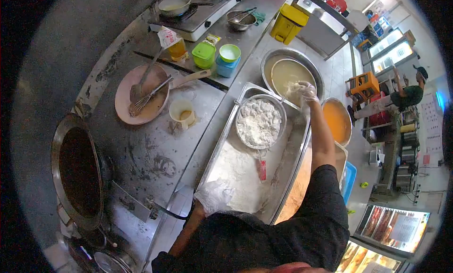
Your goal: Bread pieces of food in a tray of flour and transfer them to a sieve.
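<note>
My right hand [305, 90], in a clear plastic glove, reaches over a large metal bowl [320, 69] of cloudy liquid, in which a round-rimmed sieve or bowl [288, 74] sits. Whether its fingers hold anything cannot be told. My left hand [214, 196], also gloved, rests at the near left rim of a deep metal tray [221, 140]; its fingers are not clear. White flour [235, 168] covers part of the tray's bottom. A metal strainer [261, 147] with a red handle [262, 170] lies across the tray, heaped with flour-coated pieces [259, 122].
At left are a wok [78, 174], a pink bowl [124, 106] with a whisk [152, 96], and a plastic measuring jug [182, 112]. A bowl of orange liquid [335, 121] stands at right. Farther off are a stove [198, 28], a yellow bin [288, 23] and another person [405, 94].
</note>
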A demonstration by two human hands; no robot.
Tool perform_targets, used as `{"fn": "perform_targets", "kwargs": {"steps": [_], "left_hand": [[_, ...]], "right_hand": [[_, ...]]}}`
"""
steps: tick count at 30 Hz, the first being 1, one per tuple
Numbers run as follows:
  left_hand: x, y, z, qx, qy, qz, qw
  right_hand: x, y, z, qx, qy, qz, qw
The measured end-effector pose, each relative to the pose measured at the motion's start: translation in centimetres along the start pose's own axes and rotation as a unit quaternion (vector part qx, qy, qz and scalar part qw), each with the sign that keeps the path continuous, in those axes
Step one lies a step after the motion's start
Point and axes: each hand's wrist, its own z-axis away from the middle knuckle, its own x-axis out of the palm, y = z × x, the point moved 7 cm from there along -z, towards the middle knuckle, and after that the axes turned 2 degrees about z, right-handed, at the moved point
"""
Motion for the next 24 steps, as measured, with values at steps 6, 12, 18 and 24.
{"fn": "perform_targets", "kwargs": {"steps": [6, 12, 18, 24], "left_hand": [[3.5, -3.7, 2.6, -0.086, -0.011, 0.047, 0.995], [1.6, -1.5, -0.1, -0.077, 0.021, 0.046, 0.996], [9.7, -6.0, -1.4, -0.245, 0.090, 0.351, 0.899], [14.0, -6.7, -5.3, -0.251, 0.084, 0.543, 0.797]], "right_hand": [[-0.9, -5.4, 1.7, 0.016, 0.076, 0.108, 0.991], [0.2, -16.2, 15.4, -0.217, 0.215, 0.264, 0.915], [15.3, -14.6, 37.0, -0.279, -0.118, 0.314, 0.900], [18.4, -17.5, 44.3, -0.186, -0.118, 0.171, 0.960]]}}
